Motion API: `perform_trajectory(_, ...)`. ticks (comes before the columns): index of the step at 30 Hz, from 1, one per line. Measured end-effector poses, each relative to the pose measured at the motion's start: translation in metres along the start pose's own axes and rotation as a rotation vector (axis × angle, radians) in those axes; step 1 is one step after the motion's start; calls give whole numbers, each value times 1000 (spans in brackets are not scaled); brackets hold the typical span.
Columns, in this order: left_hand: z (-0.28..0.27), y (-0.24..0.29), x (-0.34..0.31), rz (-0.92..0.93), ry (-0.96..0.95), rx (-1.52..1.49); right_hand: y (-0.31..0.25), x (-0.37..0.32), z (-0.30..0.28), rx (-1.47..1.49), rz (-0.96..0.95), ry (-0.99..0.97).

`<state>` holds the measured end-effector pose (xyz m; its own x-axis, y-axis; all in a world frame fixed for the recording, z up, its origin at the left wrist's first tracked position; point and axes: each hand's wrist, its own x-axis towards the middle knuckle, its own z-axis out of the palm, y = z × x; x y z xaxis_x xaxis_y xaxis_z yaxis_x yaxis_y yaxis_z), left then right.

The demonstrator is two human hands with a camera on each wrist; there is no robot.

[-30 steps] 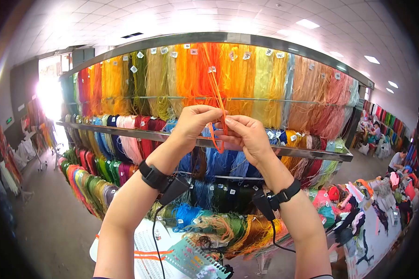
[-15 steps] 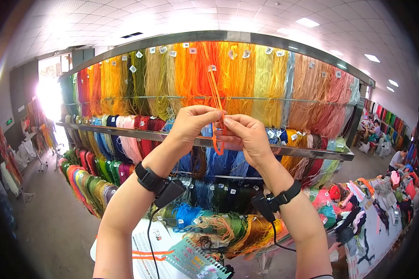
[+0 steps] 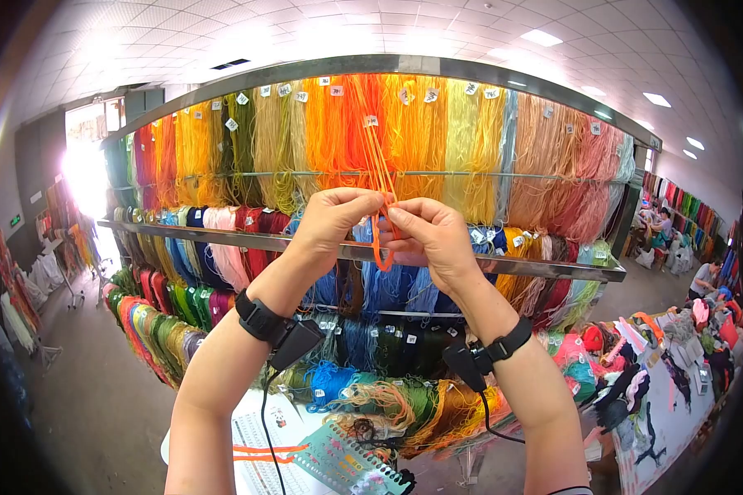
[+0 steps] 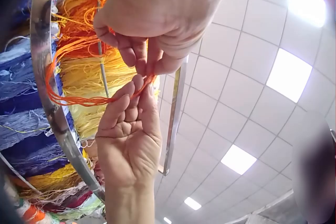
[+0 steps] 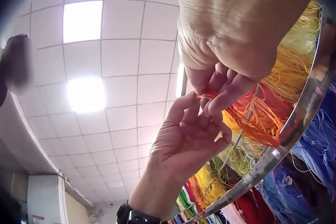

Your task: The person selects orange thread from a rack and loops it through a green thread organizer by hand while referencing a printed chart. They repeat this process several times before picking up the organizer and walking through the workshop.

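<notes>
Left hand: the left hand [image 3: 337,221] pinches orange thread [image 3: 377,245] between thumb and fingers.
Right hand: the right hand [image 3: 434,238] pinches the same thread, its fingertips close against those of the left.
Orange thread: gathered at the meeting fingertips, in front of the rack — a loop droops below them, and thin strands stretch upward before the red-orange skeins [image 3: 357,148].
Wrists: each wears a black strap with a small camera unit.
Rack: a metal rail [image 3: 223,236] crosses behind the hands; labelled skeins of many colours hang above and below it.
Below the arms: a white desk [image 3: 176,450] carries a green, hole-edged card [image 3: 338,462], with orange strands [image 3: 260,450] touching its left side.
Right side: another desk [image 3: 645,466] bears heaped yarn — pink, black and grey.
</notes>
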<state>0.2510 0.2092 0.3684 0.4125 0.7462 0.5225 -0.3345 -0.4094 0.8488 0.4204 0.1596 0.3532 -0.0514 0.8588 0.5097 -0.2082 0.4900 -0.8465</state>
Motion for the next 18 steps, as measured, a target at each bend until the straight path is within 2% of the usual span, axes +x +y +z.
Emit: perform_trajectory(18,0,-4,2,73,12,-27,-3,-5,1,114,-40,75)
